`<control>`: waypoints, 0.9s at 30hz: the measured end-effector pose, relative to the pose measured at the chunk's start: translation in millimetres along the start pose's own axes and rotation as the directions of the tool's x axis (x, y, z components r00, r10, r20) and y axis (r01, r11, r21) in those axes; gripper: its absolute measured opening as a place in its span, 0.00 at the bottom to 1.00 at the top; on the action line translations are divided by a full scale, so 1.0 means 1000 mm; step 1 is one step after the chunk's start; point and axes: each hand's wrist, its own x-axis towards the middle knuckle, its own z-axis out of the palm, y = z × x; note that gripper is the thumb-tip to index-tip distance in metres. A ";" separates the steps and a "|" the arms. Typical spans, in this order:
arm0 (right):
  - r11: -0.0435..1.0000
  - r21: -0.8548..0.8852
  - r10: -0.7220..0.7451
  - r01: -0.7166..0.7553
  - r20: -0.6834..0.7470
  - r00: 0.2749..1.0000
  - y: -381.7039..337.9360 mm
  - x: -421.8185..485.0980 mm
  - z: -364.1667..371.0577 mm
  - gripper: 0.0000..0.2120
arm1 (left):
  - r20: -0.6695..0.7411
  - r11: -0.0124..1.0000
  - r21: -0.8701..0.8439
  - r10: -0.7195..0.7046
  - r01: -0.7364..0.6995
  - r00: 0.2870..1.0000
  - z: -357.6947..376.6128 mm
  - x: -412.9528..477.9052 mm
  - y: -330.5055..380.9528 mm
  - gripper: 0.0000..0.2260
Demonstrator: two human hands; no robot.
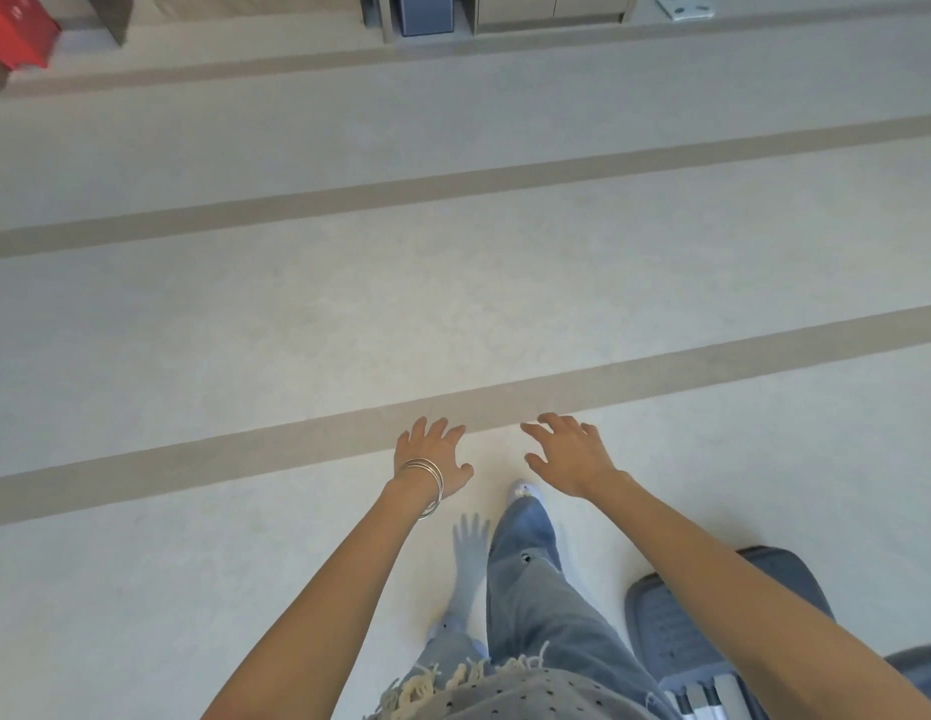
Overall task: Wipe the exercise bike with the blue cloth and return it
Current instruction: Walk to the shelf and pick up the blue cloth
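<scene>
The left grip (433, 457) and right grip (570, 454) are both spread and empty over the pale beige-striped floor (297, 330), with the blue cloth nowhere in view, which, presumably light and limp, is best gathered by a bunched middle rather than one trailing corner.

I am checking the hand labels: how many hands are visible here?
2. The left hand, bangles on its wrist, hovers left of centre above the floor; the right hand hovers beside it, apart. Both are open and empty.
</scene>
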 end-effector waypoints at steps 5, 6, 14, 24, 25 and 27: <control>1.000 0.018 -0.001 0.001 0.006 1.000 0.045 0.053 -0.041 0.24 | 0.008 1.000 0.005 -0.004 0.004 1.000 -0.047 0.059 0.030 0.28; 1.000 0.019 -0.007 0.007 0.000 1.000 0.056 0.063 -0.051 0.24 | 0.004 1.000 0.003 -0.009 0.009 1.000 -0.057 0.070 0.038 0.28; 0.999 0.047 0.010 -0.009 -0.012 1.000 0.131 0.133 -0.124 0.24 | 0.003 1.000 0.017 0.006 -0.006 1.000 -0.126 0.157 0.098 0.29; 0.989 0.106 0.096 -0.098 0.021 0.995 0.182 0.214 -0.161 0.24 | 0.045 0.998 0.025 0.052 -0.053 0.998 -0.187 0.267 0.119 0.28; 0.988 0.112 0.108 -0.109 0.014 0.994 0.186 0.227 -0.169 0.24 | 0.050 0.998 0.033 0.058 -0.059 0.997 -0.195 0.281 0.120 0.28; 0.983 0.134 0.131 -0.129 0.000 0.991 0.195 0.253 -0.191 0.24 | 0.060 0.995 0.050 0.081 -0.084 0.995 -0.218 0.313 0.119 0.28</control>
